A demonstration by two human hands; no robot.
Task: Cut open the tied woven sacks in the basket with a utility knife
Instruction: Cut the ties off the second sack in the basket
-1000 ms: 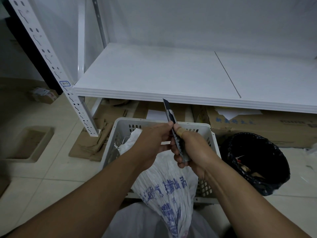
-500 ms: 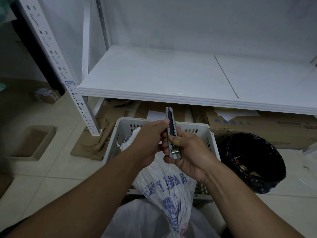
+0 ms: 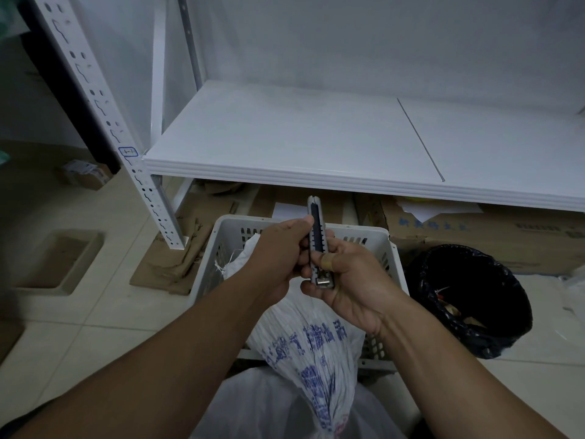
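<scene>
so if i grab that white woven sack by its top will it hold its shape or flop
Probably flop: the woven sack is creased and gathered, draping over the basket rim. Its frayed top suggests thin fabric. Likely slippery; weight can't be judged.

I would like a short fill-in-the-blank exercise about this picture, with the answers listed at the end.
1. Both hands hold the utility knife above the white ____.
2. The woven sack carries ____ printed characters.
3. The bin at the right has a ____ liner.
4. The right hand has a bandage on one ____.

Answers: basket; blue; black; finger
</scene>
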